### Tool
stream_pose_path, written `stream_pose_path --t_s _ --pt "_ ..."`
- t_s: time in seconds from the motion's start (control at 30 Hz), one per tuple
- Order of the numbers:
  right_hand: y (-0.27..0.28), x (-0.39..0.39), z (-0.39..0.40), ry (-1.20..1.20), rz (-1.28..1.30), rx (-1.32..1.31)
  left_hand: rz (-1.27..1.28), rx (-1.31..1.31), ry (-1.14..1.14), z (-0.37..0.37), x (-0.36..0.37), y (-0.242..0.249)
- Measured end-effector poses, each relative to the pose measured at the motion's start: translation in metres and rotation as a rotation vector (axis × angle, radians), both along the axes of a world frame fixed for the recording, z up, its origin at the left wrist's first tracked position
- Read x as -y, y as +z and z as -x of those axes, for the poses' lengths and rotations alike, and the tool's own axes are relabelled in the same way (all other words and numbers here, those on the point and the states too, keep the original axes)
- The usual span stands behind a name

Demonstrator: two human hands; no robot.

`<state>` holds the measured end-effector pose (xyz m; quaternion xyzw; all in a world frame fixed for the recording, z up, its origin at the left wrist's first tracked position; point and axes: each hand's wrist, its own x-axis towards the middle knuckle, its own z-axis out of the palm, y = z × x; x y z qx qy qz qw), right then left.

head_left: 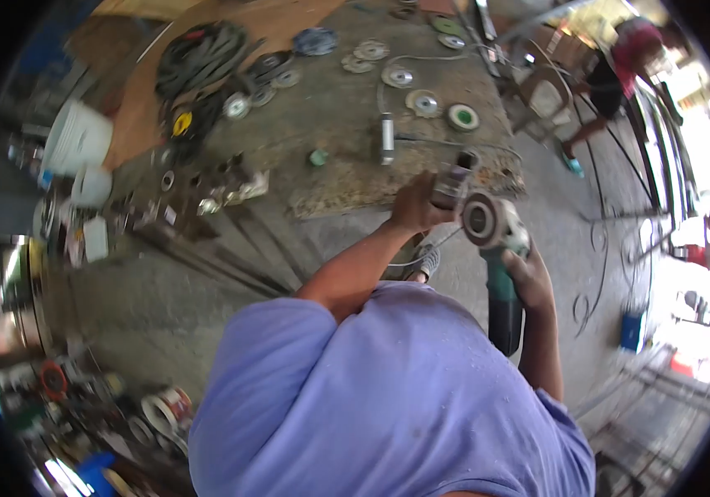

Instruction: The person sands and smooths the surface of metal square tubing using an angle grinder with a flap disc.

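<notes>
My right hand (531, 277) is closed around a green and black angle grinder (502, 286). Its round disc (479, 219) is turned up toward me, level with my left hand. In my left hand (414, 205) is a small metal block with a dark round stub (452, 184), gripped between thumb and fingers over the near edge of the worktable (346, 178). The block and the disc sit close side by side in this view. A silver cylinder with a cord (387, 139) lies on the table just beyond my left hand.
Grinding discs (425, 103) and a green-centred disc (463, 117) lie across the table. Coiled dark hose (202, 58) rests at back left. Metal parts (231, 190) line the left edge, near a white bucket (80, 137). Another person (628, 62) is at far right.
</notes>
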<state>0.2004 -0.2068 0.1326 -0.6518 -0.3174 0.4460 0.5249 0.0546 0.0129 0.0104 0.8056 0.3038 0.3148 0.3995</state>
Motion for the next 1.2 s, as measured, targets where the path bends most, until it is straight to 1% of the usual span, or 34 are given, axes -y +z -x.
stream_pose_path --t_s 0.03,0.1,0.13,0.17,0.2,0.27,0.3,0.4,0.47,0.53,0.57,0.63,0.67,0.7,0.77,0.83,0.87,0.93,1.03,1.07,1.17,1.2 --pt "-0.001 0.008 0.001 -0.016 -0.031 -0.041 0.058 0.011 -0.009 0.006 0.002 0.007" --pt "0.009 0.025 -0.004 -0.022 0.017 -0.097 0.091 0.018 0.072 0.022 0.006 0.012" --pt "0.004 0.032 -0.011 -0.079 -0.005 -0.09 0.109 0.018 0.111 0.033 0.007 0.014" --pt "0.006 0.036 -0.019 -0.06 -0.016 -0.069 -0.005 0.033 0.149 0.047 0.009 0.019" --pt "0.007 0.036 -0.026 -0.03 -0.077 -0.13 0.016 0.018 0.184 0.061 0.005 0.028" --pt "0.012 0.034 -0.033 -0.111 -0.143 -0.2 0.073 0.002 0.221 0.082 0.009 0.048" --pt "0.012 0.03 -0.038 -0.085 -0.169 -0.222 0.124 0.07 0.275 0.091 0.01 0.056" --pt "0.004 0.009 -0.061 0.017 -0.257 -0.281 0.069 0.081 0.464 0.116 0.01 0.064" --pt "-0.004 -0.009 -0.077 0.113 -0.321 -0.3 0.077 0.019 0.54 0.127 0.011 0.063" --pt "-0.007 -0.032 -0.084 0.128 -0.334 -0.316 0.042 -0.052 0.622 0.134 0.014 0.077" --pt "-0.007 -0.042 -0.09 0.131 -0.346 -0.325 0.068 -0.053 0.669 0.138 0.015 0.082" --pt "-0.01 -0.061 -0.11 0.233 -0.326 -0.342 0.114 -0.048 0.743 0.141 0.014 0.092" --pt "-0.011 -0.071 -0.12 0.277 -0.319 -0.348 0.086 -0.055 0.781 0.141 0.011 0.084" --pt "-0.013 -0.079 -0.128 0.312 -0.323 -0.374 0.057 -0.065 0.812 0.143 0.006 0.065" --pt "-0.019 -0.083 -0.137 0.359 -0.323 -0.429 0.042 -0.087 0.858 0.144 0.006 0.061" --pt "-0.023 -0.08 -0.145 0.386 -0.316 -0.444 0.071 -0.091 0.9 0.139 0.011 0.079" --pt "-0.022 -0.082 -0.146 0.407 -0.32 -0.447 0.103 -0.093 0.888 0.137 0.012 0.088" --pt "-0.019 -0.079 -0.138 0.372 -0.366 -0.428 0.159 -0.088 0.867 0.135 0.011 0.103" --pt "-0.026 -0.069 -0.128 0.284 -0.376 -0.38 0.145 -0.171 0.831 0.14 0.003 0.1" --pt "-0.029 -0.066 -0.125 0.276 -0.375 -0.375 0.156 -0.263 0.825 0.142 -0.001 0.089" --pt "-0.018 -0.064 -0.097 0.282 -0.398 -0.324 0.194 -0.477 0.819 0.152 0.002 0.078" --pt "-0.013 -0.063 -0.089 0.281 -0.397 -0.313 0.207 -0.54 0.817 0.157 0.006 0.081"
